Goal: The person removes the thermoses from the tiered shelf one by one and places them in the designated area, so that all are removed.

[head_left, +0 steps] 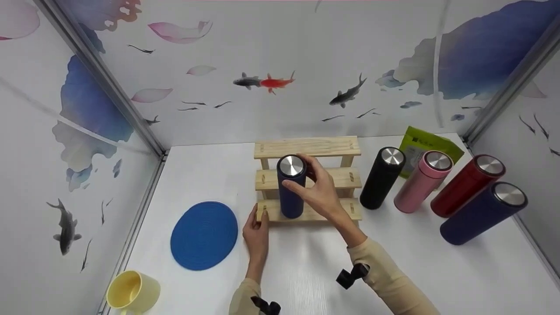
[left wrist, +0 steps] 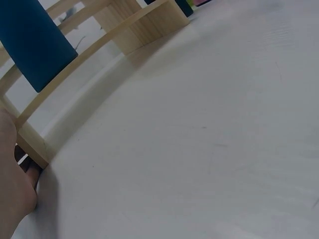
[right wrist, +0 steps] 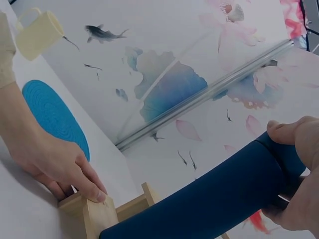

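A three-tier wooden rack (head_left: 306, 149) stands at the middle of the white table. On its lowest step is a dark blue thermos bottle (head_left: 290, 197) with a steel-topped lid, upright and near the left end. My right hand (head_left: 323, 195) grips this bottle just below the lid, thumb on the near side and fingers round the right and back. With my left hand (head_left: 256, 237) I hold the left end of the lowest step. The right wrist view shows the left thumb on top of the wood, the other fingers (right wrist: 55, 186) partly hidden at its side.
Right of the rack stand a black bottle (head_left: 380, 181), a pink bottle (head_left: 421, 183), a red bottle (head_left: 466, 188) and another dark blue bottle (head_left: 479, 216). A green pouch (head_left: 409, 151) is behind them. Leftward lie a round blue mat (head_left: 204, 236) and a yellow mug (head_left: 146, 291). Printed panels enclose the table.
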`<action>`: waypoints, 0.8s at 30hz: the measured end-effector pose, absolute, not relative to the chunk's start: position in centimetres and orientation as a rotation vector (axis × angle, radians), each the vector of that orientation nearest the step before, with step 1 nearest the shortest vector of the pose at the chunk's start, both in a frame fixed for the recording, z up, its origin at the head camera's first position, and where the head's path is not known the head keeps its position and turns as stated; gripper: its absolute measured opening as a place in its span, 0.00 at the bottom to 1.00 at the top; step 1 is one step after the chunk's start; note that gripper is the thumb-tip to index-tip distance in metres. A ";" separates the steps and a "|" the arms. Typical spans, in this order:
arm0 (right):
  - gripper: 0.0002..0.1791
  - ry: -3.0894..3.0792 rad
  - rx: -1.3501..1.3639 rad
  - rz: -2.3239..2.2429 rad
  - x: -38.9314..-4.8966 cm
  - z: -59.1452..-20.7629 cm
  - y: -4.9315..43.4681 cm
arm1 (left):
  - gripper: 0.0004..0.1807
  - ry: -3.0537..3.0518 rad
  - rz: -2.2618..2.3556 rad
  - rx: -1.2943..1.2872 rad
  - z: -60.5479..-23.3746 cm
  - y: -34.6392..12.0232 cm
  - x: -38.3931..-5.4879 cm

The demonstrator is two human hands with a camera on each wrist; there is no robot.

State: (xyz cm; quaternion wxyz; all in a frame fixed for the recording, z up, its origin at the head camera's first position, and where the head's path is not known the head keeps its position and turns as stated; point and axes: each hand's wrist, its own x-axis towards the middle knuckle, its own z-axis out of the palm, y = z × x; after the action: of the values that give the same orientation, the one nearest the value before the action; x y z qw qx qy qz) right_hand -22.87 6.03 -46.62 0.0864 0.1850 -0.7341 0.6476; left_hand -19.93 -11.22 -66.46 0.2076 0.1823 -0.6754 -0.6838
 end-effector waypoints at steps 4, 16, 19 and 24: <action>0.40 -2.198 0.550 1.896 -22.7 -46.5 6.7 | 0.25 -1.871 -1.895 0.519 -66.3 -11.1 -20.1; 0.37 -2.144 0.532 1.798 -22.2 -47.2 8.2 | 0.25 -1.904 -1.860 0.490 -62.5 -10.5 -18.6; 0.36 -2.112 0.506 1.822 -22.2 -47.4 8.5 | 0.25 -1.892 -1.875 0.480 -62.4 -10.5 -18.4; 0.36 -2.084 0.491 1.841 -22.1 -47.5 9.1 | 0.25 -1.895 -1.885 0.472 -62.7 -10.7 -18.5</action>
State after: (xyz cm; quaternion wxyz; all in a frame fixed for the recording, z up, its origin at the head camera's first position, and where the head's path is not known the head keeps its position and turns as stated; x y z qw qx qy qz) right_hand -22.13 9.06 -47.54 0.1581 0.1717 -0.7288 0.6438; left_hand -18.45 -10.66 -62.74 0.2120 0.1700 -0.6823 -0.6787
